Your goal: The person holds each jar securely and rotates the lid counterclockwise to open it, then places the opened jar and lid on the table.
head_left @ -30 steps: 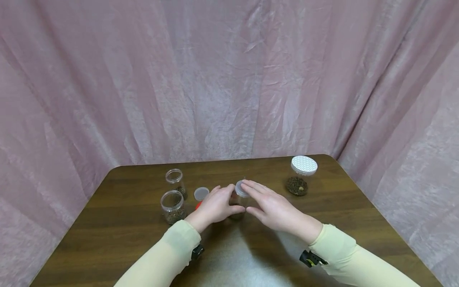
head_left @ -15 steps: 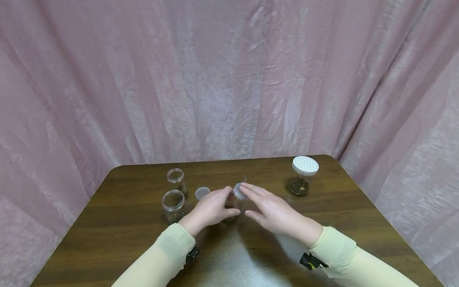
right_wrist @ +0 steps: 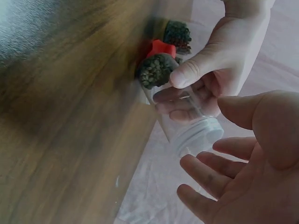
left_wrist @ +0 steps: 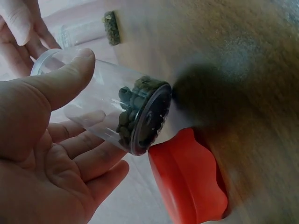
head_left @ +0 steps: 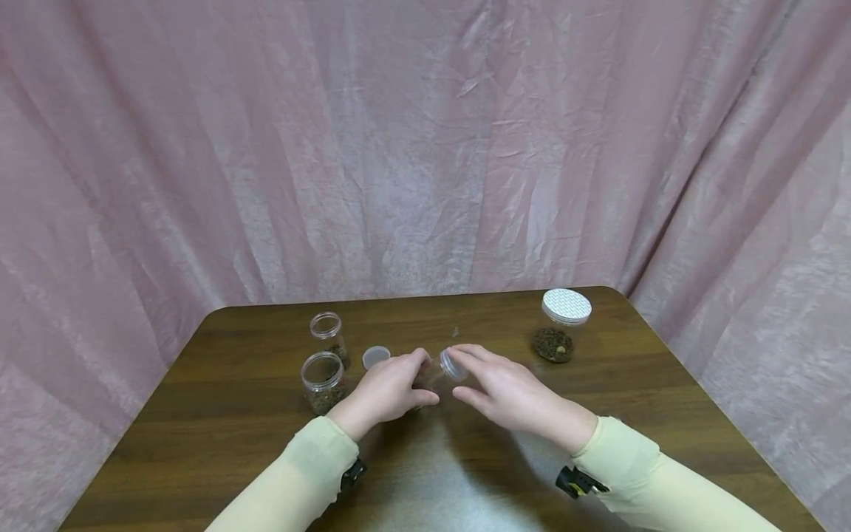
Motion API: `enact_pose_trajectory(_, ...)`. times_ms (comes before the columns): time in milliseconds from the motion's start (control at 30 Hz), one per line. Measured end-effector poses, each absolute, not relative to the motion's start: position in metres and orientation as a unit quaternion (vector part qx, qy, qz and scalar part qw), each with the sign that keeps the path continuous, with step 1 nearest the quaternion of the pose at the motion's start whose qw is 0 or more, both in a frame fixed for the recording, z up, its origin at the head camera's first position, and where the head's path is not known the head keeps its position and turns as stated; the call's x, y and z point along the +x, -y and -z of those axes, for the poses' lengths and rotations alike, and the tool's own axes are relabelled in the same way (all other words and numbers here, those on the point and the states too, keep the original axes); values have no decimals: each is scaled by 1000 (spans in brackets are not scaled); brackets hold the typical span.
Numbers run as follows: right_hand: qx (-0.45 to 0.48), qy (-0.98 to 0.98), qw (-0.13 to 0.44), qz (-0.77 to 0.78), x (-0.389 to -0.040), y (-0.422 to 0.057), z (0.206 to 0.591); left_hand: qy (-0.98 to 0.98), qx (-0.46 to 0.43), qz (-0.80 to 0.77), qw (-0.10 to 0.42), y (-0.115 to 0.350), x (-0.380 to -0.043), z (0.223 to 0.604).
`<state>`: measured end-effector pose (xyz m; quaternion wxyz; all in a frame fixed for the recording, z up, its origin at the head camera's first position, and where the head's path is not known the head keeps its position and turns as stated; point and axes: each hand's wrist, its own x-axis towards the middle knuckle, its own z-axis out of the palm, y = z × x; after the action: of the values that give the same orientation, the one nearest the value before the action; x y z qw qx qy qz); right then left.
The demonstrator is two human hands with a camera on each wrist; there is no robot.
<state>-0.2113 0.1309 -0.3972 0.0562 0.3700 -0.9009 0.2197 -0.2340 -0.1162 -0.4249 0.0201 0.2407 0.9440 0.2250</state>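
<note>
My left hand (head_left: 384, 386) grips a clear plastic jar (left_wrist: 107, 88), thumb on one side and fingers on the other. Dark pellet-like pieces (left_wrist: 135, 105) gather at its bottom. The jar leans, its base close over the table and its clear lid (head_left: 453, 364) towards my right hand (head_left: 501, 388). That hand has its fingers extended, fingertips right at the lid, thumb apart from it. Beside the jar's base in the left wrist view stands a red object with a wavy edge (left_wrist: 187, 175), hidden behind the left hand in the head view.
Two lidless clear jars (head_left: 323, 380) with dark bits inside stand on the left. A grey round lid (head_left: 377, 357) shows just beyond my left hand. At the back right is a jar with a white patterned lid (head_left: 566, 304) and brown contents. A pink curtain (head_left: 399, 148) hangs behind the table.
My left hand has shifted slightly left with the jar's lower part, so the jar tilts more, lid rightward. The red object has become hidden in the head view. The right hand barely moves.
</note>
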Motion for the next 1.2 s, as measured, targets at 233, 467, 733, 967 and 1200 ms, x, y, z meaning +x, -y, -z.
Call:
enact_pose_trajectory(233, 318, 927, 41, -196, -218, -121, 393, -943, 252, -217, 8, 115, -231, 427)
enact_pose_trajectory(467, 283, 942, 35, -176, -223, -115, 395, -940, 265, -214, 7, 114, -229, 431)
enact_pose_trajectory(733, 275, 944, 49, -174, -224, -114, 397, -941, 261, -216, 8, 112, -228, 429)
enact_pose_trajectory(967, 273, 944, 54, -175, -225, -112, 398, -943, 265, -199, 7, 111, -226, 428)
enact_pose_trajectory(1200, 263, 949, 52, -169, -225, -113, 397, -943, 274, -191, -7, 112, -229, 429)
